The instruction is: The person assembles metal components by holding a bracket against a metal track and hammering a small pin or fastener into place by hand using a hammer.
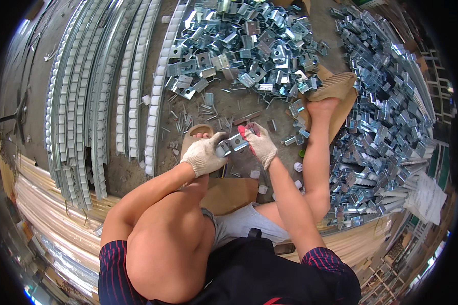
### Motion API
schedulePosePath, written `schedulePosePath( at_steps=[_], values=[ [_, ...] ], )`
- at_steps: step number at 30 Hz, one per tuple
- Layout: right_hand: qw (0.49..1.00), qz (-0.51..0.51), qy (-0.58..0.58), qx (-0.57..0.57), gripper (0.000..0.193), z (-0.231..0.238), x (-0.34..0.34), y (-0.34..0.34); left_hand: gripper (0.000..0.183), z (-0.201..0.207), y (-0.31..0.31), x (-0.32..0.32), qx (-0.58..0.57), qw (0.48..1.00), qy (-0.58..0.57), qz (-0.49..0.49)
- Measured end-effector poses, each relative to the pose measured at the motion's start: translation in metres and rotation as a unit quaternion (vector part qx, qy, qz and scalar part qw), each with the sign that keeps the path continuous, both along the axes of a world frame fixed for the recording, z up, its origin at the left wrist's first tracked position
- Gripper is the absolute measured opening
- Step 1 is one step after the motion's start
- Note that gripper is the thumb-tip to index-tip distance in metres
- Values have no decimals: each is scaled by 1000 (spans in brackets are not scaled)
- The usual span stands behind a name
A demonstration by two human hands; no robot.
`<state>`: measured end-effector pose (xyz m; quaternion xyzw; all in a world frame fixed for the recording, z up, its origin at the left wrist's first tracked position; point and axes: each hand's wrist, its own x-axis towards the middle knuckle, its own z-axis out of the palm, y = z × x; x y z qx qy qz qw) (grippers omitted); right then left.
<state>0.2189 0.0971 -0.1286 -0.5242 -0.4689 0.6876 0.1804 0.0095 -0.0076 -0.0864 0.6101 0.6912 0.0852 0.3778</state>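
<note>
At the far left, long metal rails point(99, 86) lined with white rollers run side by side, their near ends stopping in an uneven edge over the concrete floor point(119, 178). Right of them, a strip of floor scattered with small pins point(184, 122) leaves the hands a little room; the near edge of a heap of metal brackets point(249, 51) bounds it beyond the hands. Cardboard point(231, 197) lies on the near side. The person's outstretched right leg point(316, 162) closes the space to the right, and past it a second, larger heap of brackets point(379, 112) spreads along that side.

The left hand point(204, 154), in a white knit glove, has a narrow grip around a small metal piece point(222, 149). Just right of it, a silver plate with a hole point(238, 143) is pinched in the fingers of the right hand point(261, 145), its grip narrow too. Whether the two parts touch, I cannot tell.
</note>
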Motion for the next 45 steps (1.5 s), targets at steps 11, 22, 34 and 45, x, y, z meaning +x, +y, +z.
schedulePosePath(
  at_steps=[11,22,34,45],
  values=[
    [957,155,-238,64,51,-2,39,-36,67,13,10,-5,-58,998,-34,3],
    [901,72,-330,273,39,23,41,-60,74,38,11,-18,-126,987,-93,36],
    [908,-99,-265,309,33,88,63,-25,67,3,4,-18,48,996,0,70],
    [577,-588,-567,25,44,96,386,-357,41,-23,-17,-28,74,957,-254,119]
  ],
)
